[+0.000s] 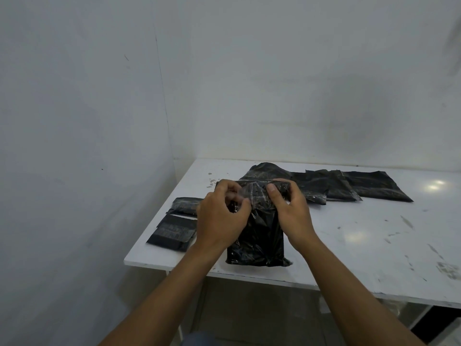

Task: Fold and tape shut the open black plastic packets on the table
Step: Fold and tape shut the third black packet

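Observation:
A black plastic packet (257,240) lies near the front edge of the white table (349,233), its top end lifted and folded toward me. My left hand (222,221) pinches the folded top at its left side. My right hand (289,211) holds the right side of the fold, thumb pressing on the shiny flap (254,191). Behind it, several open black packets (349,186) lie overlapping in a row at the back of the table. To the left, folded shut packets (174,231) lie stacked near the table's left edge.
White walls meet in a corner just behind and to the left of the table. The table top is scuffed with paint chips (446,268) on the right. The floor shows under the front edge.

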